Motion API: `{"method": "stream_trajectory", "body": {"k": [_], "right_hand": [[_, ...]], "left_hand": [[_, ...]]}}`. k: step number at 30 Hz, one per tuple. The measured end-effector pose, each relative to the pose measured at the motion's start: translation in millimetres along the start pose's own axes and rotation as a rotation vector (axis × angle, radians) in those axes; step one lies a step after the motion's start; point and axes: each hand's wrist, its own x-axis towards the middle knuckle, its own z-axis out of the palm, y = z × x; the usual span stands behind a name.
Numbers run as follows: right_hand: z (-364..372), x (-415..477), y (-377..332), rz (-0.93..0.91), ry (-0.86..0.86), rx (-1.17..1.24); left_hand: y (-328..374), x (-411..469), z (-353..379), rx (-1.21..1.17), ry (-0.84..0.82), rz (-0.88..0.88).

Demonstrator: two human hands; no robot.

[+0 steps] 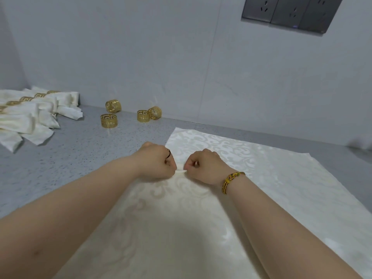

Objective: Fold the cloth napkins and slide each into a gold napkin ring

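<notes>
A cream damask napkin (261,174) lies spread on the grey counter in front of me. My left hand (156,164) and my right hand (205,166) sit close together on it, each pinching a small raised pleat of the cloth (180,171) between them. Several loose gold napkin rings stand near the wall beyond the hands: one gold ring (108,120), another gold ring (113,106), and a touching pair of gold rings (149,114). Folded napkins held in gold rings (30,111) lie in a pile at far left.
The grey speckled counter (80,154) ends at a white wall behind. A dark socket panel (291,13) is mounted high on the wall at right. A bracelet circles my right wrist.
</notes>
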Motion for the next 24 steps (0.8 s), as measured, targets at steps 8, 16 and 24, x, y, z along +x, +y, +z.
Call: {"method": "stream_trajectory", "body": {"k": [8,16,24], "right_hand": [[-12.6,14.7,1.3,0.083,-0.124,0.175],[-19.8,22.2,-4.2,0.074,-0.279,0.061],[-10.3,1.7,-15.7,-0.083,-0.051,-0.301]], "left_hand": [[-10.7,14.2,-8.6,-0.132,-0.087,-0.084],[-4.7,20.6,-18.8,0.009,-0.206,-0.105],[7.9,-10.2,-3.2,0.446,0.155,0.213]]}}
